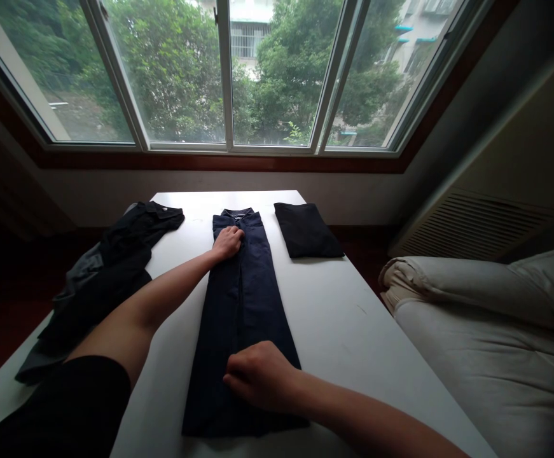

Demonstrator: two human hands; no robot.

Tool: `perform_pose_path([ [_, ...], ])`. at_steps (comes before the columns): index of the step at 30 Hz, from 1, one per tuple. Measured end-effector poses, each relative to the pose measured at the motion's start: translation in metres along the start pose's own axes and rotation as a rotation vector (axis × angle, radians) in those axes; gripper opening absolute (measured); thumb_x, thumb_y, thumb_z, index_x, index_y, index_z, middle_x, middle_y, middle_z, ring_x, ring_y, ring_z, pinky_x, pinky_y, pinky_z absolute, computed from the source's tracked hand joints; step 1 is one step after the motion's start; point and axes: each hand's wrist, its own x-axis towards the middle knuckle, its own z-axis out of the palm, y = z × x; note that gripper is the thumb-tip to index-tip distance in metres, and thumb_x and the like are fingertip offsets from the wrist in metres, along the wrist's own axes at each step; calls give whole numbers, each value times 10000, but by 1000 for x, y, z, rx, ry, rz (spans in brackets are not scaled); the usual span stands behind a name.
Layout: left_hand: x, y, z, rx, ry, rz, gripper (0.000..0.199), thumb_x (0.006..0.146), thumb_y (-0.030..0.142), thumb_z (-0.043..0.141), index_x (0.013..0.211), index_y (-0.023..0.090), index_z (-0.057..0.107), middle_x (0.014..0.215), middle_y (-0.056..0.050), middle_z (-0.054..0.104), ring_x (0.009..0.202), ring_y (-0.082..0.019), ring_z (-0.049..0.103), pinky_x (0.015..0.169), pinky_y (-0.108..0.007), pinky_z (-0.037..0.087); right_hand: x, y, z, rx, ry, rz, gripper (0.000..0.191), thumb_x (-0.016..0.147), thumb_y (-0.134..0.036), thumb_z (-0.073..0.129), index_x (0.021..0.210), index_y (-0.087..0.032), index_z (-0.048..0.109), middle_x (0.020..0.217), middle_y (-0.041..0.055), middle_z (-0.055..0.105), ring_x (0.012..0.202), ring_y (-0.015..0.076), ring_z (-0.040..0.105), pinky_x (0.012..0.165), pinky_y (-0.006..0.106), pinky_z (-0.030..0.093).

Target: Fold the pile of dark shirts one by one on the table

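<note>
Though it is long, the navy collared shirt (254,305) lies narrow.

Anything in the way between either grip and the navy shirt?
Nothing visible. The left-hand grip is on the navy shirt near its collar; the right-hand grip is over its lower end, contact unclear. The folded black garment and dark clothes pile lie to either side.

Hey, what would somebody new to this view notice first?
Probably the bright window across the top, with green trees outside. Next, the long navy garment mid-table, the left hand near its collar and the right hand at its lower end. A rumpled dark garment lies left, a folded black one right.
</note>
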Motion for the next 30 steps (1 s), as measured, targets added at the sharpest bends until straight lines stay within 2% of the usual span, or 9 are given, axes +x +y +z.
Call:
perform_pose_path([
  [3,-9,5,4,-3,84,2,451,1014,262,461,1441,207,595,1515,-132,526,1420,-298,446,1224,-450,310,3,2,-1,-123,143,-13,205,1002,-348,618,929,-184,718,933,59,725,853,177,661,798,271,470],
  [5,-14,3,9,-4,3,49,515,1046,379,458,1542,253,511,1635,-87,424,1518,-300,344,1259,-480,263,4,3,-2,-163,165,-69,294,1010,-422,627,1166,-194,727,1249,120,693,1169,256,628,1017,372,470],
  [7,-16,-1,14,-6,-162,69,580,1072,495,397,1613,287,421,1706,-63,323,1569,-321,264,1264,-541,230,4,2,-1,-170,73,-137,552,1025,-546,593,1473,-222,584,1573,157,476,1469,321,413,1204,496,340],
  [10,-18,-7,19,-11,-273,18,653,1085,584,295,1668,290,313,1740,-63,237,1591,-334,222,1264,-574,200,-2,-4,3,-147,-97,-164,754,1062,-646,450,1654,-195,336,1711,191,190,1603,339,137,1292,583,129],
  [14,-23,-2,17,-2,-213,-5,646,1085,581,295,1658,286,342,1725,-60,281,1589,-316,236,1271,-546,192,-18,-19,10,-120,-163,-257,787,1058,-625,486,1674,-180,280,1720,188,118,1615,321,58,1308,565,63],
  [17,-31,6,15,7,-78,-31,601,1086,550,325,1599,265,454,1675,-81,390,1561,-311,291,1272,-542,184,-27,-27,9,-110,-206,-438,694,1050,-544,568,1639,-239,367,1713,135,217,1609,276,147,1314,481,155],
  [20,-38,5,14,-39,96,-190,532,1083,478,363,1531,248,536,1634,-96,449,1528,-302,336,1273,-514,194,-25,-26,3,-108,-148,-406,584,1083,-525,508,1587,-236,445,1669,109,355,1576,241,273,1299,427,217],
  [25,-39,-26,8,-172,135,-597,476,1014,321,467,1454,201,605,1558,-142,523,1437,-319,452,1216,-467,313,4,-25,2,-212,-28,-368,622,1045,-578,549,1534,-198,491,1607,147,439,1499,288,392,1232,463,325],
  [30,-16,-65,-4,-251,92,-720,526,946,335,577,1459,222,598,1405,-151,655,1314,-351,574,1101,-464,438,41,-31,25,-336,-51,-368,553,1022,-657,525,1351,-220,606,1144,104,685,990,232,650,839,354,522],
])
